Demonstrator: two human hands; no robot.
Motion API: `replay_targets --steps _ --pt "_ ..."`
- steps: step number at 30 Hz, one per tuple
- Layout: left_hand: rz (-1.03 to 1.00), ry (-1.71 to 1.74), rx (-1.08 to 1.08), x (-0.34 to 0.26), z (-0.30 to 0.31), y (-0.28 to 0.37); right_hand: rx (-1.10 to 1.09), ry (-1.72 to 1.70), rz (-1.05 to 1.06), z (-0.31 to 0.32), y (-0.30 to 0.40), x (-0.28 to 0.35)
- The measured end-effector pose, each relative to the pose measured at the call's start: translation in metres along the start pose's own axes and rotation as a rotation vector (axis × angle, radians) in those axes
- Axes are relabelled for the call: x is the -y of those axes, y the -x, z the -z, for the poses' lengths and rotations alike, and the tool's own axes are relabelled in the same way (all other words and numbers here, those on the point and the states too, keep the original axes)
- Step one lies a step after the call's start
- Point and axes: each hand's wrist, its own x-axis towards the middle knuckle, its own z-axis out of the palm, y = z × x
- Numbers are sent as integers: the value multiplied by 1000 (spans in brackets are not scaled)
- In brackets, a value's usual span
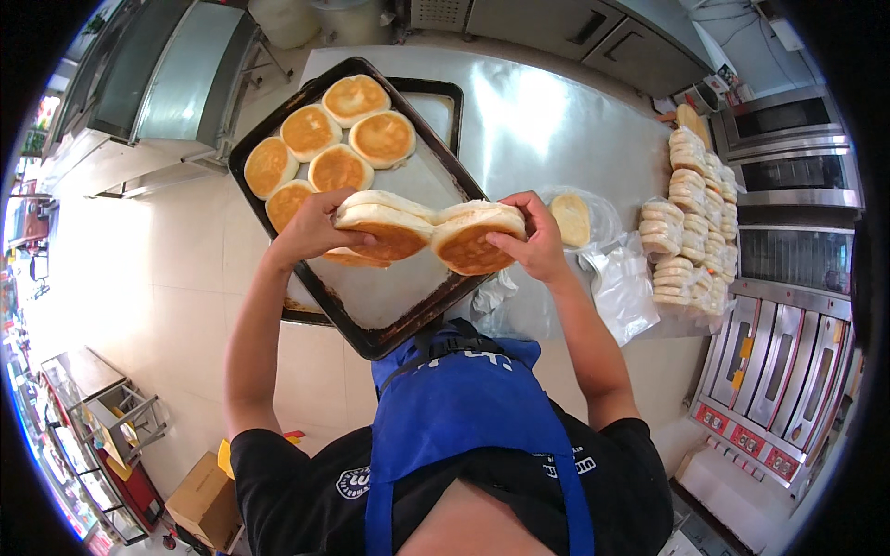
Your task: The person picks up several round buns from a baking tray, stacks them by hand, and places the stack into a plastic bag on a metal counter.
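Observation:
My left hand (311, 228) grips a round flatbread bun (389, 240), thumb on its browned face and fingers over the far side. A second bun (473, 247) is gripped by my right hand (534, 240). The two buns meet at their inner edges, tilted with browned faces towards me; I cannot tell whether they are stuck together. Both are held above a dark-rimmed baking tray (424, 306). Several golden-topped buns (341, 170) lie at the tray's far left. Under my left hand, another bun (354, 258) is partly hidden.
Beneath lies a second tray (455, 115) on the steel table (591, 125). Right of my right hand are a pale bun (570, 219) on clear plastic and plastic bags (622, 288). Bagged bun stacks (685, 229) stand at the right end, near an oven (772, 375).

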Motion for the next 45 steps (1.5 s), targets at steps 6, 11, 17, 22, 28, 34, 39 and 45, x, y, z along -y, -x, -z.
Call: replay_targets --steps 6,11,17,22,28,34,39,45 --pt "32 32 -131 4 21 23 -250 -254 -57 -18 -14 -30" --pt "-17 -332 -4 -23 -10 21 -137 577 231 -56 -28 -44" --pt "-239 -681 -104 22 -90 26 423 724 415 -90 -3 -35" --pt "-172 -860 -85 30 -66 71 442 782 456 -75 -1 -40" --pt "-153 -865 -25 47 -53 64 584 865 662 -98 -15 -28" --pt "-449 -810 -223 61 -53 34 619 972 879 -100 -34 -23" --pt "-592 -676 -136 74 -61 35 629 992 919 -101 -32 -26" --pt "-553 -903 -76 72 -75 30 671 1109 913 -113 -22 -12"
